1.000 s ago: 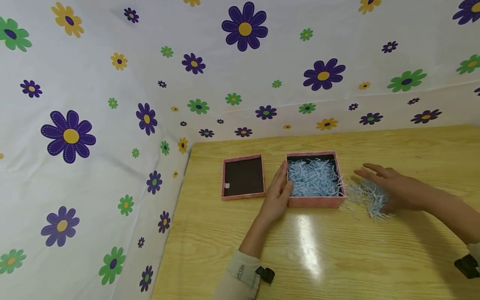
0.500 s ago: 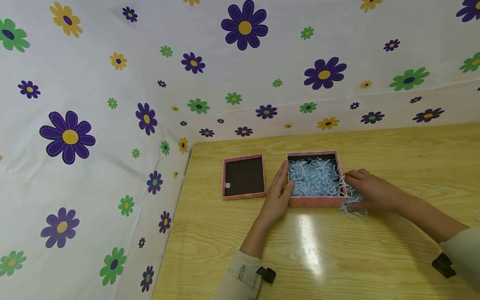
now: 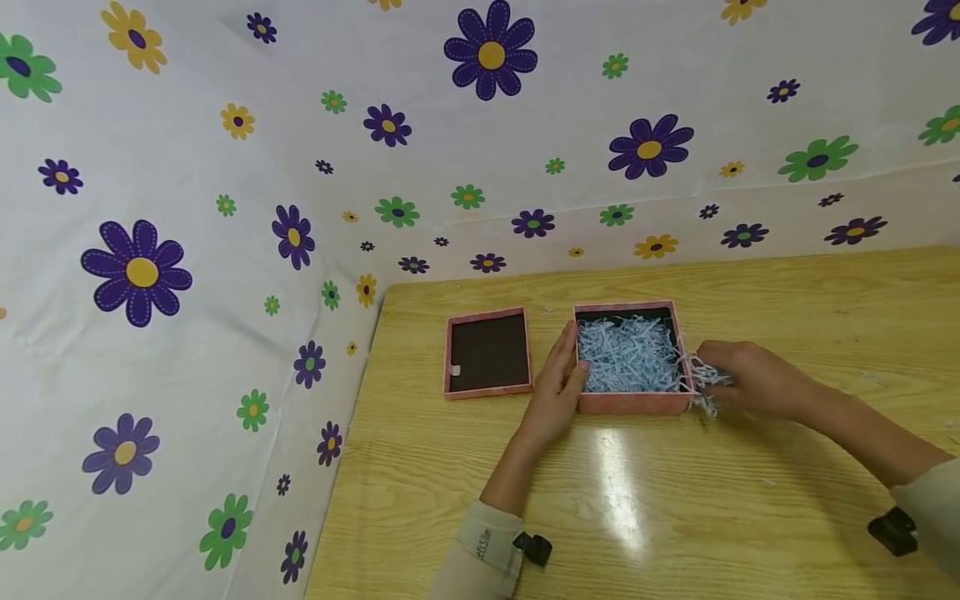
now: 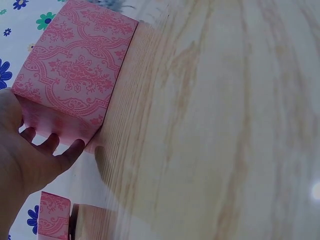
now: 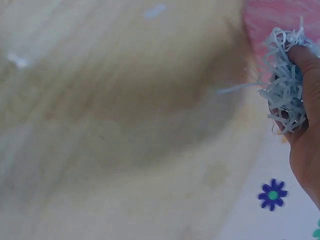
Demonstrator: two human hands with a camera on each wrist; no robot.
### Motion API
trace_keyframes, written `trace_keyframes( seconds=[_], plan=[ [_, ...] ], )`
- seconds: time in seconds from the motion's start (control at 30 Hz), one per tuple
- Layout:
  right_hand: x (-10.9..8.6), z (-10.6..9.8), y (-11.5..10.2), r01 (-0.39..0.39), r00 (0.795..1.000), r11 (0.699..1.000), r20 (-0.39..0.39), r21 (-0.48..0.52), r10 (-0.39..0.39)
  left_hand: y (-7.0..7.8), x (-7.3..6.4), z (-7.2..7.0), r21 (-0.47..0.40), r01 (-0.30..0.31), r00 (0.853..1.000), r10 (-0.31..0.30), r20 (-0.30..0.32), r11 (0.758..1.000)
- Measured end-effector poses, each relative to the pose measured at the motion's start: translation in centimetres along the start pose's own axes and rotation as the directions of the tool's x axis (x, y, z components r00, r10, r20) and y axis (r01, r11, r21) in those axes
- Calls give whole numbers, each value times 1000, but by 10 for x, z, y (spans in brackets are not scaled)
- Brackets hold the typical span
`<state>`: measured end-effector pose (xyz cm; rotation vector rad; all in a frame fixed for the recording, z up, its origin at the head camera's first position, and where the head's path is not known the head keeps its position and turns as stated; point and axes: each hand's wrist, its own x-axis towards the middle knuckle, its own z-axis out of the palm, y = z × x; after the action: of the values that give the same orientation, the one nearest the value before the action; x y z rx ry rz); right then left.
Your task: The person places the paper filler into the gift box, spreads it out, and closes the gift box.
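Observation:
A pink patterned box stands on the table, its dark inside mostly filled with light blue shredded paper. My left hand rests along the box's left side, fingers spread against the wall; the left wrist view shows the fingertips touching the pink side. Just right of the box, my right hand grips a clump of shredded paper between thumb and fingers. Loose strands of it hang over the box's right rim.
Left of the box lies its lid, dark inside up, with a small white tag. A few stray paper shreds are scattered on the wooden table. A flower-printed cloth rises behind and at the left.
My right hand has moved left to the box's right side, gathering the loose shredded paper from the table and lifting it in its fingers. My left hand has stayed at the box.

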<state>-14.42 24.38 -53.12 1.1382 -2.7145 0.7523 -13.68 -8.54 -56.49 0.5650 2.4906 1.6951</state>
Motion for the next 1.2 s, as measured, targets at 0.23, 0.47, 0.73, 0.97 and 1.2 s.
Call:
trace_keyframes(
  seconds=[0.23,0.47,0.73,0.97,1.2],
  plan=[
    [15,-37,-11,-22,1000,1000,-1,-3,22,-2,0,0,1,7,1000,-7,9,1000],
    [41,-63,-22,50,998,999,-35,0,-50,-2,0,0,-12,-1,1000,1,2,1000],
    [79,-76,-49,107,994,993,-34,49,-106,-1,0,0,1,17,1000,-17,-1,1000],
    [109,-71,-69,112,994,991,-16,76,-111,-2,-1,-2,2,11,1000,-11,4,1000],
    [121,-53,-69,35,999,992,26,118,-38,-3,1,-1,-10,2,1000,-2,7,1000]
  ],
)
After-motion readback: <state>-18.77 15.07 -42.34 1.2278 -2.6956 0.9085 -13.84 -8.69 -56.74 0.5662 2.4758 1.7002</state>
